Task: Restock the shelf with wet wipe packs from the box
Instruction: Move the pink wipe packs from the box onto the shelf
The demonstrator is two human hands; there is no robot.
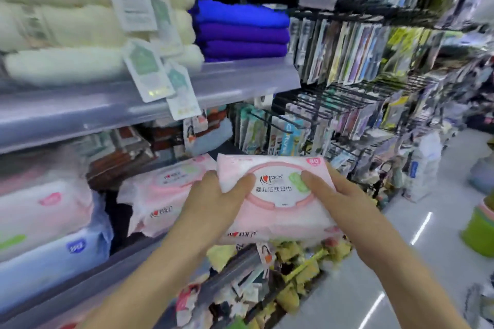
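I hold a pink wet wipe pack (278, 211) with a white oval lid label in both hands, flat and level, in front of the middle shelf (112, 262). My left hand (213, 200) grips its left end, thumb on top. My right hand (339, 195) grips its right end, thumb on the green tab. Another pink pack (163, 192) lies on the shelf just to the left of the held one. More wipe packs in pink and blue wrapping (48, 224) are stacked further left. The box is not in view.
Above, an upper shelf (149, 104) carries folded cream towels (80, 35) with hanging tags and blue towels (240, 29). A black wire rack (361, 83) of hanging packets stands to the right. Below the pack is a lower shelf of mixed goods (267, 280). Aisle floor (401, 262) lies right.
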